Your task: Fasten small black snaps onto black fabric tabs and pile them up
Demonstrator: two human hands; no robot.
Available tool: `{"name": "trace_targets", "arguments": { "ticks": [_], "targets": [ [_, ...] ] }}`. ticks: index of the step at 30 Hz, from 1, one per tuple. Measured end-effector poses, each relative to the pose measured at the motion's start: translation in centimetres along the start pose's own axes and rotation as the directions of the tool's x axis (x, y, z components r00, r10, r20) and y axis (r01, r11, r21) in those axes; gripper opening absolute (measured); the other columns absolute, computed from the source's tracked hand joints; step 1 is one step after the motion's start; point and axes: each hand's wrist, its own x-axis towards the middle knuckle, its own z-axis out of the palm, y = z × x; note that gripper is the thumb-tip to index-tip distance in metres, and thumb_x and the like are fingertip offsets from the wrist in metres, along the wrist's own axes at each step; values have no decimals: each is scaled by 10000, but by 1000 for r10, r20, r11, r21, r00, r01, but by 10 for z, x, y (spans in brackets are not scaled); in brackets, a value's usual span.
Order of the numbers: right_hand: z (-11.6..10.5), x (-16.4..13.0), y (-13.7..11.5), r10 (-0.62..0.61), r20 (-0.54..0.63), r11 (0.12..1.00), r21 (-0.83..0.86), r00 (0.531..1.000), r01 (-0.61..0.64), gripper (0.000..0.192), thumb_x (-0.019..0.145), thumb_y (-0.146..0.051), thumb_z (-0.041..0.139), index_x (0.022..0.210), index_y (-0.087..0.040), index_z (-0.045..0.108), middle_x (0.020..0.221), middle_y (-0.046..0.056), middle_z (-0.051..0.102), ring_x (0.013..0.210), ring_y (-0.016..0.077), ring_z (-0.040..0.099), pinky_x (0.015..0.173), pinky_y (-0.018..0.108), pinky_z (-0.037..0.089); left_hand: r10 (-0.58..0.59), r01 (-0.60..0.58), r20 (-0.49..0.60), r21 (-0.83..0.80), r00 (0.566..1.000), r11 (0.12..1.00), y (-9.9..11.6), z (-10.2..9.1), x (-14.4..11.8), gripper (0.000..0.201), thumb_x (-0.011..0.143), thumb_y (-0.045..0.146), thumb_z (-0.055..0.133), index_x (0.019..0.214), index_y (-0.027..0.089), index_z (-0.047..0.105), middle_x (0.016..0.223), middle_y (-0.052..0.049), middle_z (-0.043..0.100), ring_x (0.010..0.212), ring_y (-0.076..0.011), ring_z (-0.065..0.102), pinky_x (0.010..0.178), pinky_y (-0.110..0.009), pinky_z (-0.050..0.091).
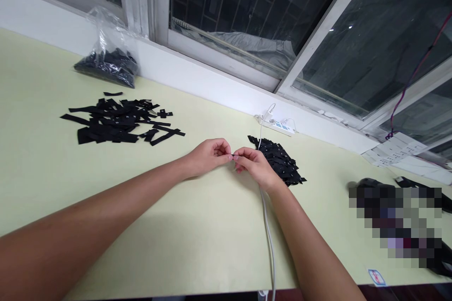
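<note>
My left hand [211, 156] and my right hand [254, 165] meet fingertip to fingertip above the middle of the table. Thumb and fingers of both are pinched on a small black strip [233, 155], mostly hidden between them. Just behind my right hand lies a dense pile of black fabric strips [278, 157] with small white marks. A looser heap of black strips [115, 120], some long and some short, spreads out to the left. Both forearms reach in from the near edge.
A clear plastic bag [109, 59] with black pieces inside stands against the wall at back left. A white power strip [277, 125] lies by the wall. Its pale cable [267, 225] runs under my right arm to the near edge. A pixelated patch [395, 216] covers the right side.
</note>
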Motion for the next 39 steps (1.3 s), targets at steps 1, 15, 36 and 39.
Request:
{"name": "trace_targets", "arguments": {
  "ticks": [1, 15, 36, 39],
  "targets": [
    [0, 0, 0, 0, 0, 1000, 2, 1000, 0, 230, 726, -400, 728, 802, -190, 675, 671, -19, 605, 616, 119, 534, 657, 291, 461, 3, -3, 1, -18, 1000, 1000, -1, 0, 0, 170, 806, 305, 683, 851, 174, 584, 819, -3, 604, 774, -128, 576, 729, -273, 459],
    [1, 2, 3, 6, -24, 999, -38, 1000, -7, 248, 734, -405, 724, 805, -174, 670, 674, -17, 598, 597, 114, 529, 637, 284, 450, -9, 5, 16, 261, 1000, 965, 0, 0, -2, 231, 899, 389, 543, 931, 179, 634, 805, -11, 605, 741, -152, 533, 671, -284, 421],
    [0, 4, 7, 10, -13, 999, -44, 1000, -10, 234, 758, -397, 700, 815, -173, 665, 672, -16, 591, 615, 122, 528, 638, 289, 451, 67, -31, -65, 447, 996, 894, 6, 2, -4, 170, 869, 314, 532, 835, 193, 645, 725, 9, 629, 656, -142, 538, 609, -280, 398],
    [0, 4, 7, 13, -19, 999, -44, 1000, -14, 234, 759, -397, 702, 819, -173, 664, 676, -14, 591, 619, 124, 529, 644, 293, 457, 65, -18, -92, 439, 994, 899, 7, 2, -4, 162, 856, 317, 558, 826, 192, 657, 734, 3, 647, 668, -145, 559, 621, -283, 417]
  ]
}}
